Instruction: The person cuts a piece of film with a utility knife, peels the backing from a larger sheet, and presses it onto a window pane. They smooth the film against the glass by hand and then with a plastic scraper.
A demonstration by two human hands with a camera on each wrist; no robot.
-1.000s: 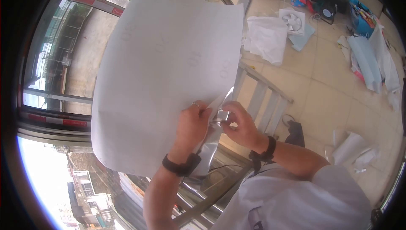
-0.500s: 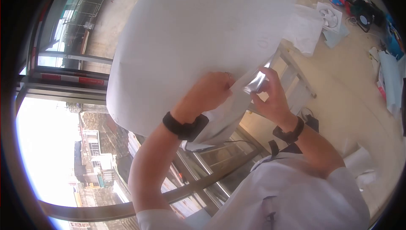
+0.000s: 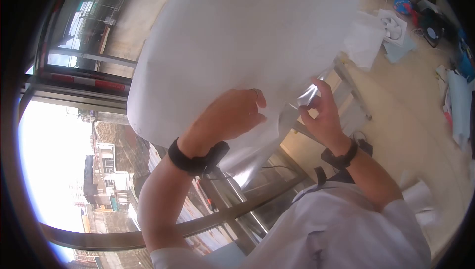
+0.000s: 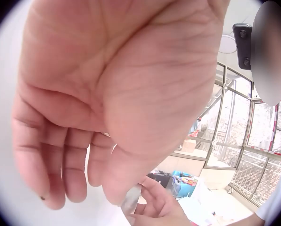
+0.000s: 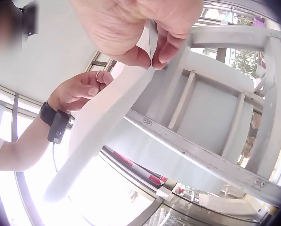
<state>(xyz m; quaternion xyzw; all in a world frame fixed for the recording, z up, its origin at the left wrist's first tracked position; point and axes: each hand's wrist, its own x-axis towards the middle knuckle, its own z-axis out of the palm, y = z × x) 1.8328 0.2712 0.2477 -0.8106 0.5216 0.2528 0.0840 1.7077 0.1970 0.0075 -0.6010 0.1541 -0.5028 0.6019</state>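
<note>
Right hand [image 3: 326, 120] pinches the shiny film [image 3: 308, 96] between thumb and fingers; left hand [image 3: 225, 115], loosely bent and empty, is right by the white sheet [image 3: 237, 36].

A pale floor [image 3: 393, 101] carries a metal ladder [image 3: 352, 88], a white sheet [image 3: 363, 44], a white square fan [image 3: 392, 27] beside it, and a light blue sheet [image 3: 398, 52] meeting the fan's edge. A blue-and-red ball [image 3: 403, 6], a black device [image 3: 432, 30], a blue container [image 3: 465, 61], a long pale-blue sheet [image 3: 460, 106] and crumpled white paper [image 3: 419, 200] lie along the right.
</note>
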